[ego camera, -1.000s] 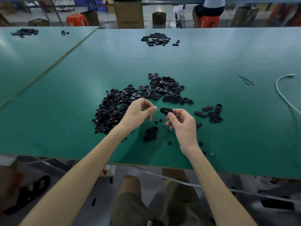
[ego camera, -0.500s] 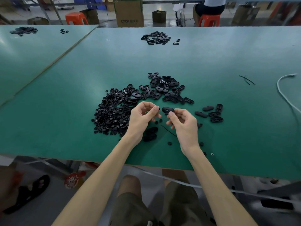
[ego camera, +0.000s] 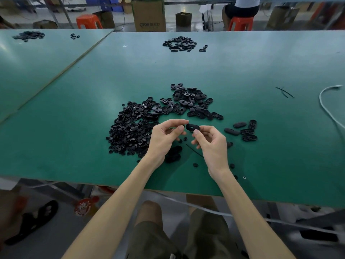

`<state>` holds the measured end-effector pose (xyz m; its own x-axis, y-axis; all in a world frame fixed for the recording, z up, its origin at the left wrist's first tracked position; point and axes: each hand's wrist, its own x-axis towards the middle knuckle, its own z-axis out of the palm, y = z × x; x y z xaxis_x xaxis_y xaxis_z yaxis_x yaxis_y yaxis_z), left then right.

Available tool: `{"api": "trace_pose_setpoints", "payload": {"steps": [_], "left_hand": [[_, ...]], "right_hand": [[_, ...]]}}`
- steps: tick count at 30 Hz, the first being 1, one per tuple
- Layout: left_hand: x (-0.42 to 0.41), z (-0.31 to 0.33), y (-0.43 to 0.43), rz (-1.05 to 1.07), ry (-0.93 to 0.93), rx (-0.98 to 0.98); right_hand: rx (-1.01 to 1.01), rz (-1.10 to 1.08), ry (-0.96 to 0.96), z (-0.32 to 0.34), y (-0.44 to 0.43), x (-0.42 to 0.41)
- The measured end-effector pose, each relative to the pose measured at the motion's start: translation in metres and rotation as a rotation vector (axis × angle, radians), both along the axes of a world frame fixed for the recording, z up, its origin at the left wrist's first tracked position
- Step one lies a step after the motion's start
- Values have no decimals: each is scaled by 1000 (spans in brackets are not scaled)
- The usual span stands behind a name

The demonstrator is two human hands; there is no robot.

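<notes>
Right hand (ego camera: pixel 211 144) pinches the black oval shell (ego camera: pixel 192 127) at its right end, above the green table (ego camera: pixel 261 165). Its long axis runs left-right, free end toward the left hand (ego camera: pixel 164 136), whose fingertips are pinched just beside it. Whether they hold anything, I cannot tell.

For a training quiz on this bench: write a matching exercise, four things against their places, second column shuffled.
1. black oval part
2. white cable
3. cardboard box
4. heap of small black pieces

A. on the floor beyond the table
B. pinched in the right hand
C. on the table, just left of the left hand
D. on the table, far right

Pairs: 1-B, 2-D, 3-A, 4-C
</notes>
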<state>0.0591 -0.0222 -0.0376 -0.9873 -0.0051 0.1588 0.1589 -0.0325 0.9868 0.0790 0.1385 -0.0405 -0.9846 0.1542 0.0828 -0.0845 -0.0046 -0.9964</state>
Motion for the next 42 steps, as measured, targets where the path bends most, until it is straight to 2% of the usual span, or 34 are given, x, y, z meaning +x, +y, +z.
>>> {"api": "trace_pose_setpoints", "payload": {"steps": [12, 22, 31, 42], "left_hand": [[0, -1, 0, 39, 4, 17], [3, 3, 2, 68, 10, 114], [2, 1, 2, 6, 24, 6], [2, 0, 2, 27, -11, 4]], "right_hand": [[8, -4, -8, 0, 0, 0], [8, -8, -9, 2, 0, 1], [15, -3, -10, 3, 0, 2], [24, 0, -13, 3, 0, 2]]}}
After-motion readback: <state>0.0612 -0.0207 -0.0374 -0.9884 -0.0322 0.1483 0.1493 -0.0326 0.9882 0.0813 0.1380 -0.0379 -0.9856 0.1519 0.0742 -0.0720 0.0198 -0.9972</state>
